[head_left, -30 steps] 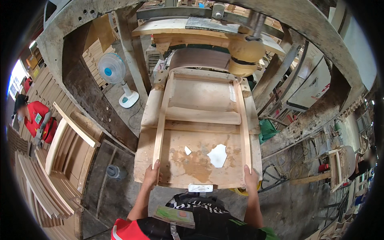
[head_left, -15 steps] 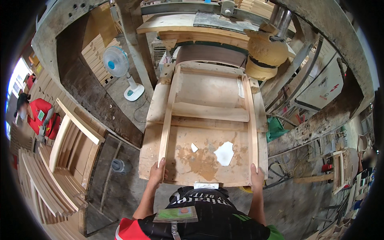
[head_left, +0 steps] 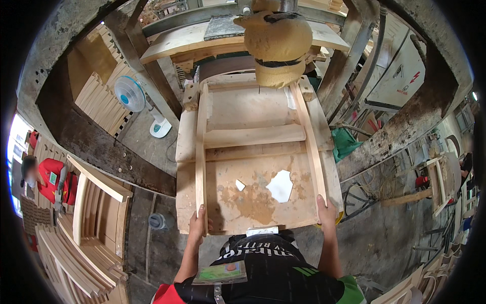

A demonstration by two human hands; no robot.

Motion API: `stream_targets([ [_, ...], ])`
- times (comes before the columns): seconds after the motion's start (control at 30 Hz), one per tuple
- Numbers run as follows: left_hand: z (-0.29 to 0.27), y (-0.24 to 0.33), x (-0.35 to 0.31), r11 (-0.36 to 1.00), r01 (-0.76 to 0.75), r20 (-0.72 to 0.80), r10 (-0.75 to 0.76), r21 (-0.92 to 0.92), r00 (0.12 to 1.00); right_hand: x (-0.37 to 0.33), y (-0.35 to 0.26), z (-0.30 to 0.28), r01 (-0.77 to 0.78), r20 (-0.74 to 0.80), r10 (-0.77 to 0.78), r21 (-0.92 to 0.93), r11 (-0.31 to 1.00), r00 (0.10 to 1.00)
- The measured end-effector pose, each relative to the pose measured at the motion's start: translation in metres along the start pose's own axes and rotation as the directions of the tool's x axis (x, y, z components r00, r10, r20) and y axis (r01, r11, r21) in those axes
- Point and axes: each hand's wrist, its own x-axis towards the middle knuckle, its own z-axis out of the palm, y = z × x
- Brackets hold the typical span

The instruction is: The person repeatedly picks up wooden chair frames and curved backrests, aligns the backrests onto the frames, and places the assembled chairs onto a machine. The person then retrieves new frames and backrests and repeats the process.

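Observation:
A pale wooden frame (head_left: 255,135) lies flat on a plywood worktable (head_left: 253,164). It has two long side rails, a middle crosspiece and a far end rail. My left hand (head_left: 198,223) is closed round the near end of its left rail. The near end of the right rail is in the grip of my right hand (head_left: 326,212). Over the far right of the frame stands a yellowish, rounded machine head (head_left: 279,48) with a dark band, and a thin bit sticks down from it. Two wooden blocks, the left block (head_left: 191,96) and the right block (head_left: 306,88), flank the far end.
White scraps (head_left: 280,186) lie between the rails. A steel machine frame (head_left: 101,137) surrounds the table. A fan (head_left: 130,93) stands on the left. Curved wooden parts (head_left: 76,261) are stacked at lower left, near a person in red (head_left: 53,180). Green cloth (head_left: 345,144) hangs right.
The machine head has moved left, now over the frame's far right part. My view has shifted slightly. Both hands keep hold of the side rails.

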Motion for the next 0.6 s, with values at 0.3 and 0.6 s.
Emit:
stream_targets([
  [0.3,0.0013,-0.0015,0.0007,1.000,0.006,-0.014,-0.006,-0.003,1.000,-0.0039,-0.0050,0.0016,-0.029,-0.029,0.030,0.011,1.000,0.999],
  [0.6,0.0020,0.0015,-0.0010,1.000,0.014,-0.019,-0.014,-0.022,1.000,-0.0020,-0.0024,0.0024,0.032,-0.013,-0.032,-0.009,0.999,0.999],
])
